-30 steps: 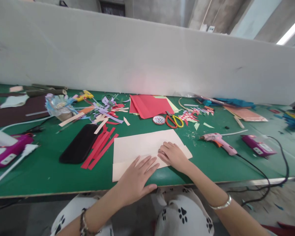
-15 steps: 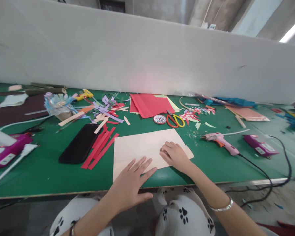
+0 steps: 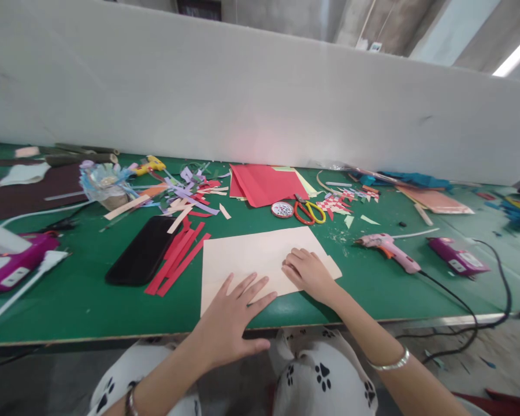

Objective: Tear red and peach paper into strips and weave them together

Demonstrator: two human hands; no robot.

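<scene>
A pale peach sheet of paper (image 3: 242,254) lies flat near the front of the green table. With fingers spread, my left hand (image 3: 236,323) rests on the sheet's lower edge, its thumb sticking out over the table's front edge. My right hand (image 3: 309,274) presses on the right part of the sheet, fingers curled and closed; whatever may be under them is hidden. A small peach flap (image 3: 333,267) shows at the sheet's right end, just past that hand. Red paper strips (image 3: 179,260) lie left of the sheet, against a black phone (image 3: 141,251).
Behind the sheet lie red paper (image 3: 271,185), scissors (image 3: 309,211) and a round tin of beads (image 3: 282,210). Paper scraps (image 3: 190,193) are heaped at the back left. At right are a pink glue gun (image 3: 390,249), its cord and a purple power strip (image 3: 457,255).
My left hand's fingers have spread wider and moved slightly up and left over the sheet. My right hand stays in place.
</scene>
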